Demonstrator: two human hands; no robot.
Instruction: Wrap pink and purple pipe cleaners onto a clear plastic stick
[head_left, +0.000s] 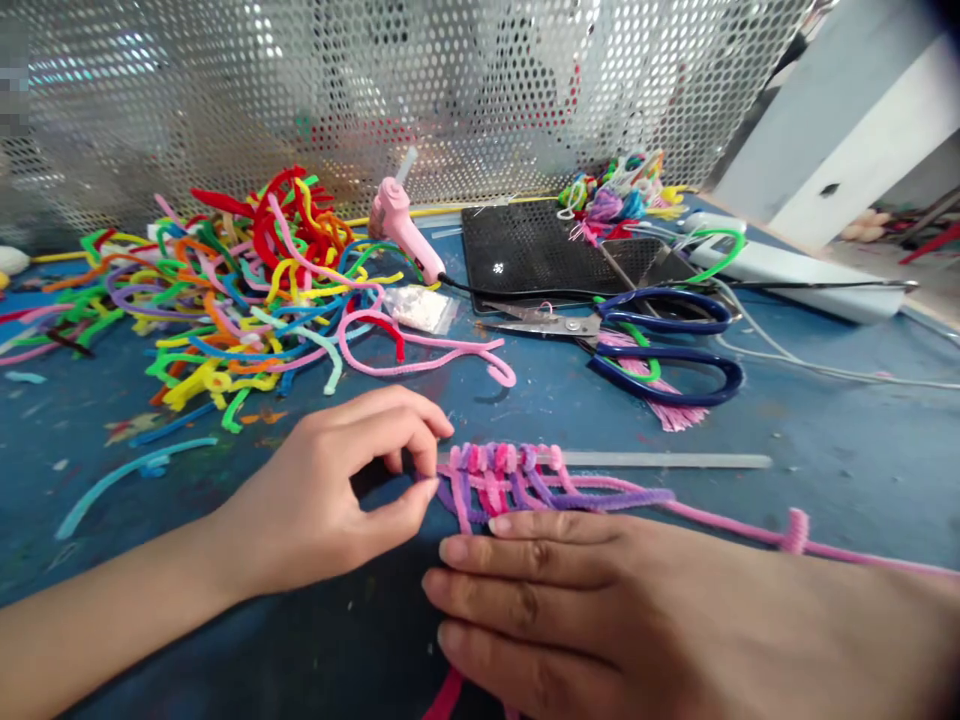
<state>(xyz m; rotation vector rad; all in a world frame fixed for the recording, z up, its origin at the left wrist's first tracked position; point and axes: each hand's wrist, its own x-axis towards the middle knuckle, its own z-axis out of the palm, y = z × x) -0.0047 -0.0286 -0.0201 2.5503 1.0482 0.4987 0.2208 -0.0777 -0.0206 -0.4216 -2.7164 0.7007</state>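
Several pink, magenta and purple pipe cleaners (491, 480) are looped side by side over a translucent glue stick (667, 460), with their ends hanging toward me. My left hand (337, 480) pinches thumb and forefinger together at the left end of this row, on the tip of a pipe cleaner; the exact contact is partly hidden by the fingertips. Flat over the hanging strands lies my right hand (570, 610), fingers stretched out and palm down. A long pink pipe cleaner (735, 525) with a small coil runs right from the row. A magenta end shows beneath my right hand.
Colourful pipe cleaners (225, 290) are heaped at the left. Behind stand a pink glue gun (409, 230), a bag of white bits (420, 308) and a black tablet-like board (517, 250). Blue-handled scissors (577, 325) lie right of centre. A perforated metal panel (420, 90) closes the back.
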